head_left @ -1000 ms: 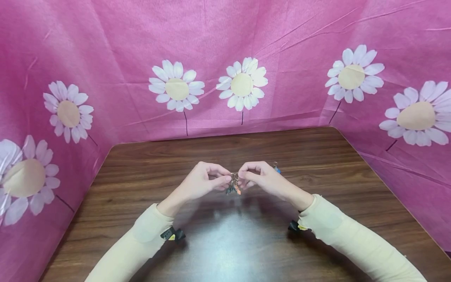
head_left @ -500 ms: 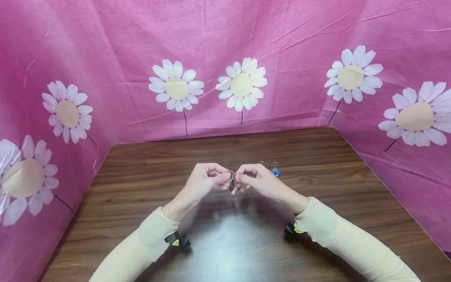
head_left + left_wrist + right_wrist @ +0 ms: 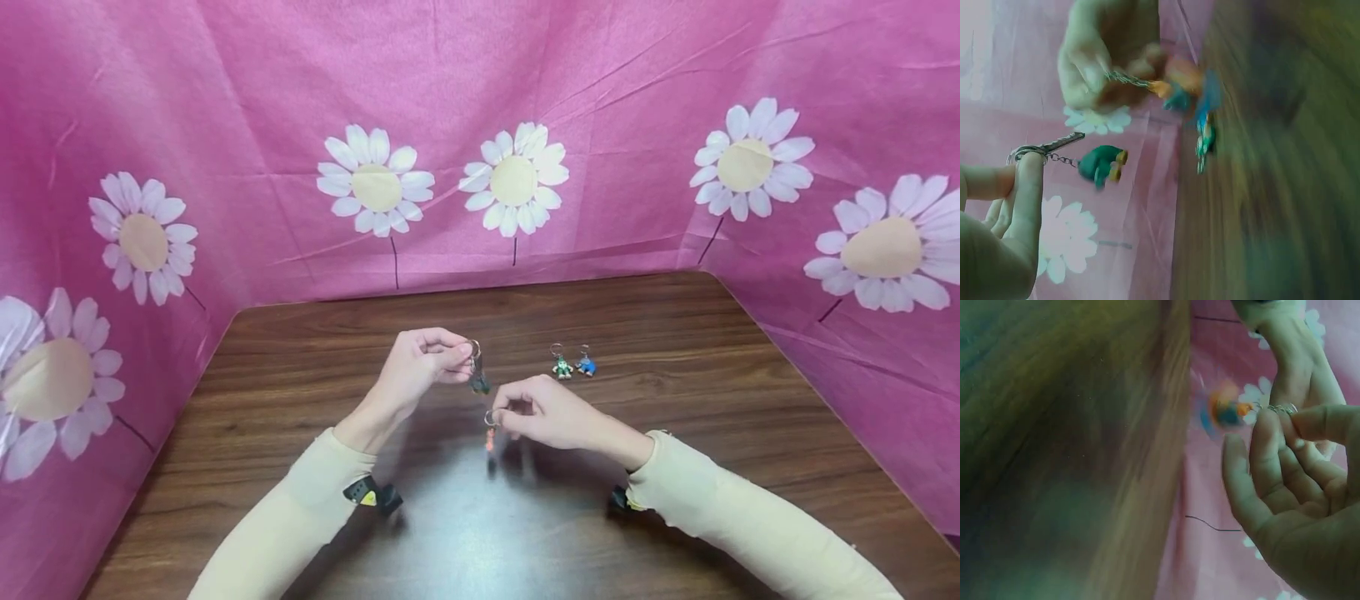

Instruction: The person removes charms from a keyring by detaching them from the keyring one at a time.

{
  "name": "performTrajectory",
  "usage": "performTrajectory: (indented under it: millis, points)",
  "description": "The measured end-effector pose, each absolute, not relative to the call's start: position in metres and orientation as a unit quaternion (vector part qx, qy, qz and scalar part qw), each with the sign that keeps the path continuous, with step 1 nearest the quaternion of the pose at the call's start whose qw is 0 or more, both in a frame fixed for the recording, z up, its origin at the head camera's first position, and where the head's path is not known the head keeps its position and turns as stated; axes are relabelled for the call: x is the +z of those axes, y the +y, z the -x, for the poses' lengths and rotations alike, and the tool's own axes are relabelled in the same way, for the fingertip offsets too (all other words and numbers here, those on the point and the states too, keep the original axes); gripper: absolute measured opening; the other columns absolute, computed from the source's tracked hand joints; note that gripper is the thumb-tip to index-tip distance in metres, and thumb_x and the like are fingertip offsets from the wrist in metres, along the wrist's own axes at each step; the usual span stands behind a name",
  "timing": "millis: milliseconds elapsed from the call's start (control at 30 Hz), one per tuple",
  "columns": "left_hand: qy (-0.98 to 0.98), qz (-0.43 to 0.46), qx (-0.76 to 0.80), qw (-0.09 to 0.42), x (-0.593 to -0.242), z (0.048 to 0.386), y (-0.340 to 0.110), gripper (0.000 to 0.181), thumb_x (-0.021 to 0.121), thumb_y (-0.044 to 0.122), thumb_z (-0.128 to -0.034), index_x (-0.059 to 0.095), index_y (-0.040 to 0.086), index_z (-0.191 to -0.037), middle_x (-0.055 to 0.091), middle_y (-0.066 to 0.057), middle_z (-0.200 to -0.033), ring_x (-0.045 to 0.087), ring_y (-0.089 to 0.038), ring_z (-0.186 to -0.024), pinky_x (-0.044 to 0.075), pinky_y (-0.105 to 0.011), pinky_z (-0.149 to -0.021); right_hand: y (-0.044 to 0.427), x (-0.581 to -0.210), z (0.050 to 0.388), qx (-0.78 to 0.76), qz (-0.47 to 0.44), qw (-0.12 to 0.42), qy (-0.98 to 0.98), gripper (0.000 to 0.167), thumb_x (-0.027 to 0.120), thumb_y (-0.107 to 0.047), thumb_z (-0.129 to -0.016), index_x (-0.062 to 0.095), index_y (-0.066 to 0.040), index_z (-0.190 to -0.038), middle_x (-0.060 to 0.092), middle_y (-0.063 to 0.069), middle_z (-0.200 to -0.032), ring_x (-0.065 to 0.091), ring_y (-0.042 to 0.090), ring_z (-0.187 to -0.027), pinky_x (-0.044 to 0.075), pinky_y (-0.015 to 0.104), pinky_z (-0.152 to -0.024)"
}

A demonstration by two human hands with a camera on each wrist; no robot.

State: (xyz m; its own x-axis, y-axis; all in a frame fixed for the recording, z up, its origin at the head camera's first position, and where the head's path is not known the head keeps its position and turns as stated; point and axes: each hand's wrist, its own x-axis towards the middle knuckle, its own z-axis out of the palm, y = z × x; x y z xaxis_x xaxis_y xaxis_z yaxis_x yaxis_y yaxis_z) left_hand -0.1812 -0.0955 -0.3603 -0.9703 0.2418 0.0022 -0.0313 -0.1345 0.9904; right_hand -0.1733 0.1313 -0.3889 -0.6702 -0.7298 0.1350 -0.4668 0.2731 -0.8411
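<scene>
My left hand (image 3: 411, 377) pinches a split key ring (image 3: 1027, 151) between thumb and fingertips. A metal key (image 3: 1064, 142) and a green figure keychain (image 3: 1100, 165) with yellowish feet hang from that ring. Lower and to the right, my right hand (image 3: 553, 412) pinches the ring of an orange keychain (image 3: 491, 440). In the right wrist view this keychain is blurred and also shows blue parts. The two hands are apart, both held above the table.
On the brown wooden table (image 3: 315, 333), beyond my right hand, lie a green and white figure keychain (image 3: 562, 367) and a blue keychain (image 3: 587, 366). A pink flowered cloth (image 3: 450, 267) rises behind and beside the table.
The orange keychain has come apart from the bunch in my left hand. My right hand has moved down towards me with it, while the left has risen slightly leftward. Both table keychains now show fully.
</scene>
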Motion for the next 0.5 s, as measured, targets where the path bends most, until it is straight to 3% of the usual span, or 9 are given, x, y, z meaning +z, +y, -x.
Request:
performTrajectory:
  millis: [100, 200, 333, 500]
  points:
    - [0.664, -0.096, 0.736, 0.092, -0.357, 0.183, -0.101, 0.012, 0.067, -0.006, -0.0931, 0.067, -0.015, -0.101, 0.074, -0.011, -0.082, 0.071, -0.015, -0.069, 0.065, -0.034, -0.071, 0.132, -0.385, 0.174, -0.485, 0.368, 0.112, 0.785, 0.011, 0.063, -0.01, -0.098, 0.071, -0.009, -0.091, 0.07, 0.002, -0.078, 0.066, 0.018, -0.068, 0.051, 0.023, -0.054]
    - [0.677, -0.112, 0.721, 0.094, -0.356, 0.181, -0.103, 0.014, 0.067, -0.004, -0.0939, 0.067, -0.016, -0.103, 0.075, -0.013, -0.085, 0.071, -0.015, -0.068, 0.064, -0.035, -0.074, 0.134, -0.38, 0.179, -0.516, 0.351, 0.1, 0.775, 0.011, 0.064, -0.008, -0.098, 0.072, -0.01, -0.091, 0.072, 0.003, -0.081, 0.066, 0.02, -0.071, 0.055, 0.027, -0.058]
    - [0.689, -0.124, 0.709, 0.081, -0.358, 0.178, -0.105, 0.015, 0.068, -0.004, -0.094, 0.068, -0.016, -0.103, 0.075, -0.017, -0.088, 0.07, -0.014, -0.068, 0.065, -0.037, -0.073, 0.136, -0.38, 0.183, -0.557, 0.336, 0.09, 0.754, 0.01, 0.064, -0.005, -0.099, 0.074, -0.005, -0.096, 0.074, 0.009, -0.087, 0.069, 0.025, -0.079, 0.063, 0.037, -0.072]
    - [0.708, -0.142, 0.688, 0.074, -0.365, 0.179, -0.108, 0.016, 0.068, -0.001, -0.0951, 0.069, -0.014, -0.105, 0.075, -0.017, -0.093, 0.072, -0.019, -0.074, 0.063, -0.046, -0.079, 0.143, -0.381, 0.189, -0.636, 0.311, 0.067, 0.704, 0.01, 0.063, -0.002, -0.099, 0.071, 0.004, -0.099, 0.072, 0.022, -0.095, 0.073, 0.03, -0.087, 0.062, 0.047, -0.083]
